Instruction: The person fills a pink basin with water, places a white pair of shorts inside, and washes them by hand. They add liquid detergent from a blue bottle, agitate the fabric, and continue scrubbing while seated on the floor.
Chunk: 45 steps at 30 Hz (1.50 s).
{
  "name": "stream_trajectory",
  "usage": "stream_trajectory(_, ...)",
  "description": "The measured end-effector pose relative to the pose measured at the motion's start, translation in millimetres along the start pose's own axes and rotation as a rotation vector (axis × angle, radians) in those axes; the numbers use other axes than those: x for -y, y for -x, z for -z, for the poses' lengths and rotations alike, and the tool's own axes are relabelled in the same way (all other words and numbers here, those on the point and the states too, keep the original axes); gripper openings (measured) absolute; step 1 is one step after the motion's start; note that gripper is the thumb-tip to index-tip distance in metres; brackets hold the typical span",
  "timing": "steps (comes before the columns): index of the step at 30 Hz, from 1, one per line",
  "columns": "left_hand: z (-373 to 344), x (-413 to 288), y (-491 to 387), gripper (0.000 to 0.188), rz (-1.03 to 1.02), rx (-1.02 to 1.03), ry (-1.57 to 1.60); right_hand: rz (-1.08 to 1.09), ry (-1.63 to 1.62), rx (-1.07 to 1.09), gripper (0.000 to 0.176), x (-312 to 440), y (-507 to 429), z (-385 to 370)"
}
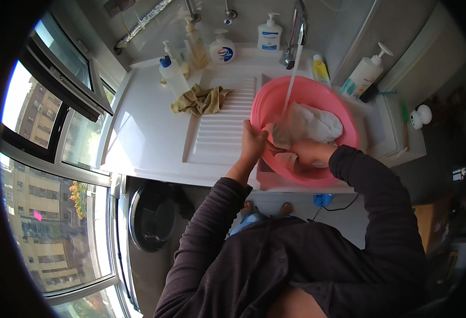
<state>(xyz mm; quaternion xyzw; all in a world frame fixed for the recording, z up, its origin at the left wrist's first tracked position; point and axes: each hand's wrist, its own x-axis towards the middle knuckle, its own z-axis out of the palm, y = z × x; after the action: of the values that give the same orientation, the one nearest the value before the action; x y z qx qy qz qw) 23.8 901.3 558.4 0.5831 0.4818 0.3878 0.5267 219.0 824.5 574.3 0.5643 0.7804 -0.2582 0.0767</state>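
Note:
A pink plastic basin (352,125) rests on the sink, with white cloth items (323,124) and a blurred greyish cloth part inside it. My left hand (253,142) grips the basin's left rim, thumb up. Down inside the basin, my right hand (305,153) is among the wet cloths; its fingers are partly hidden, so its hold is unclear. Water (291,89) runs from the chrome faucet (302,31) into the basin.
Left of the basin is a ribbed washboard (227,135) with a brownish rag (199,100) at its top. Several pump bottles stand along the back, including a white soap bottle (270,33). A Pantene bottle (363,76) stands right. An open window (64,75) borders the left.

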Motion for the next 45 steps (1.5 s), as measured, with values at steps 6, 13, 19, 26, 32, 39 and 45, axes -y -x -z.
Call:
stream_trajectory(6,-2.5,2.1,-1.0,0.038,0.006,-0.042,-0.04,0.094,-0.31,-0.034,0.022,-36.8,6.9,87.6)
stream_trajectory(13,-3.7,7.0,-2.3,0.034,-0.097,-0.083,-0.048,-0.05,0.047,-0.673,0.043,-24.7,6.2,76.1)
stream_trajectory(19,-3.3,6.9,-1.0,0.034,-0.091,-0.084,-0.02,-0.169,0.332,0.09,0.098,-13.0,-0.3,-11.1)
stream_trajectory(26,-3.3,5.5,-2.0,0.035,-0.112,-0.084,-0.048,-0.001,0.838,-0.257,0.043,-46.2,-39.6,-35.1)
stream_trajectory(32,1.7,1.0,0.8,0.038,0.02,0.002,-0.051,-0.097,-0.246,-0.302,0.025,-29.5,-38.1,0.4)
stream_trajectory(39,-0.1,1.9,-0.6,0.038,0.006,-0.032,-0.119,0.103,-0.071,-0.208,0.023,-42.6,-0.1,89.4)
stream_trajectory(45,-0.2,6.4,-3.0,0.037,0.012,-0.036,-0.129,-0.031,0.152,-0.621,0.05,-54.1,-5.5,95.7)
